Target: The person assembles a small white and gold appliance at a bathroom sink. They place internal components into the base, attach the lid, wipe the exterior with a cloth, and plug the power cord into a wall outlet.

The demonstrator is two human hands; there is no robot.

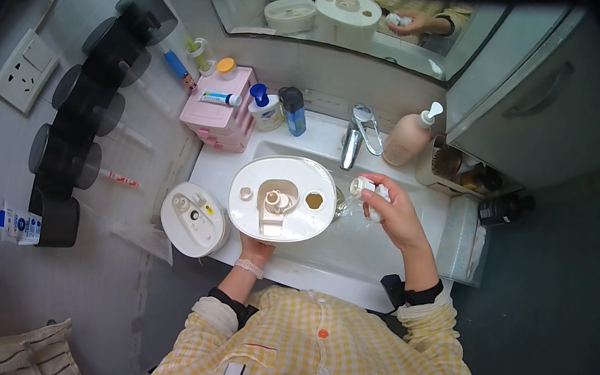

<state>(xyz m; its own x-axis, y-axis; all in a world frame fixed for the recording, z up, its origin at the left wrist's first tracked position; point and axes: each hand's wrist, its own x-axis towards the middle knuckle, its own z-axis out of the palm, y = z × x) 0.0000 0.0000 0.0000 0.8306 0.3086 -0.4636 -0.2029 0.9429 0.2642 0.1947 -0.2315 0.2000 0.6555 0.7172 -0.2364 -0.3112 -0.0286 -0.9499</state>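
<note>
A large white oval tank, which looks like a humidifier's water tank (246, 214), is tipped up over the left part of the sink, its recessed face with a central spout and a dark round hole toward me. My left hand (257, 249) grips it from below; most of the fingers are hidden behind it. To its right, my right hand (399, 215) is closed around a small white plastic part with a round end (363, 186), apart from the tank. A white oval base (193, 238) lies on the counter at the left.
The white sink (368, 251) has a chrome faucet (353, 145) behind it. A pink pump bottle (406, 139), blue-topped bottle (265, 112), dark-capped bottle (293, 111) and pink drawer box (218, 116) line the back. Black wall cups (63, 154) hang left; a mirror (412, 46) stands behind.
</note>
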